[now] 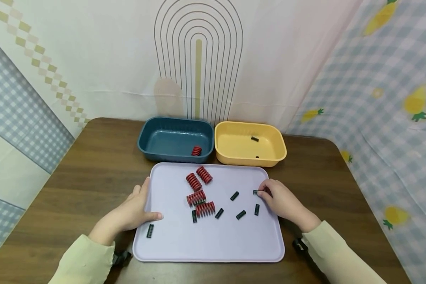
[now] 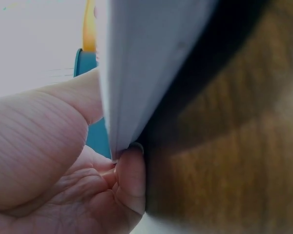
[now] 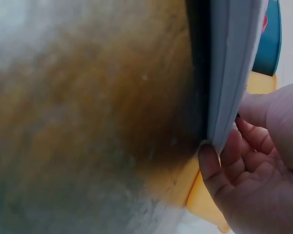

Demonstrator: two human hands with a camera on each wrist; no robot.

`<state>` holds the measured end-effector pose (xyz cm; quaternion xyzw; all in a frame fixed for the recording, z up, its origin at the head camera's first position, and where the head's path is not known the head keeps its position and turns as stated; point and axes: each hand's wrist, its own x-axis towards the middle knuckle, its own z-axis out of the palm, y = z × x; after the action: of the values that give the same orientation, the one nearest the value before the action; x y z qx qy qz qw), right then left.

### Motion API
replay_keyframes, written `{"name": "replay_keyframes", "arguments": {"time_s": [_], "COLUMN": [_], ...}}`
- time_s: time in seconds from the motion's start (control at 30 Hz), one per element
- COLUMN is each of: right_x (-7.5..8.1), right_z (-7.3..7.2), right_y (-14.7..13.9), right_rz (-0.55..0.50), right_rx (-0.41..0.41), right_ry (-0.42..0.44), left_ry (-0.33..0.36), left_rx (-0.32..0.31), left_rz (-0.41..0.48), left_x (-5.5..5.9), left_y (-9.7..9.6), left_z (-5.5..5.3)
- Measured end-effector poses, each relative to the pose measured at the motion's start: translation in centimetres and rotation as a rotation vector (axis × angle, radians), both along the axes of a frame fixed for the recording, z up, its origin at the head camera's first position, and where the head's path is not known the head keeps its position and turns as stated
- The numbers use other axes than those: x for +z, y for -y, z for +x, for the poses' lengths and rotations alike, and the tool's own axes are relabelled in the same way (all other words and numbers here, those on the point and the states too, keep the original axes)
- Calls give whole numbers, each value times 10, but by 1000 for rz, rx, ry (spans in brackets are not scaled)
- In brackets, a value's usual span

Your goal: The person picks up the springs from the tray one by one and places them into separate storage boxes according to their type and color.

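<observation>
My right hand (image 1: 282, 199) pinches a small dark spring (image 1: 255, 192) over the right side of the white tray (image 1: 213, 246); in the right wrist view its other fingertips touch the tray's edge. My left hand (image 1: 129, 209) rests at the tray's left rim, thumb stretched over the surface and fingers along the outer side. Near that thumb lies another dark spring (image 1: 150, 230). Several thick red springs (image 1: 193, 182) are grouped left of the tray's middle, one partly covering a dark spring. More small dark springs (image 1: 241, 214) lie scattered to the right.
Behind the tray stand two basins side by side. The blue basin (image 1: 156, 154) contains a red spring (image 1: 197, 150); the yellow basin (image 1: 241, 161) contains a dark spring (image 1: 255, 139) and a small dark piece. All stand on a brown wooden table (image 1: 81, 173) with patterned cloth behind.
</observation>
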<state>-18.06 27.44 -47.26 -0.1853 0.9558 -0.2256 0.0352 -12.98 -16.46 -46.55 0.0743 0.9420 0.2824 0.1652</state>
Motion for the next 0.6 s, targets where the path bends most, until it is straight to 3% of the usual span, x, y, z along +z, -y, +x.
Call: {"name": "replay_keyframes", "arguments": {"time_s": [0.3,0.6], "right_x": [6,23], "right_z": [-2,-4], "right_y": [0,-1], "right_rz": [-29,-61], "right_rx": [-16,-52], "right_ry": [51,-29], "left_ry": [17,-1], "left_rx": [11,9], "left_rz": [-3,14], "left_x": [0,1], "left_y": [-1,-1], "left_z": [2,4]}}
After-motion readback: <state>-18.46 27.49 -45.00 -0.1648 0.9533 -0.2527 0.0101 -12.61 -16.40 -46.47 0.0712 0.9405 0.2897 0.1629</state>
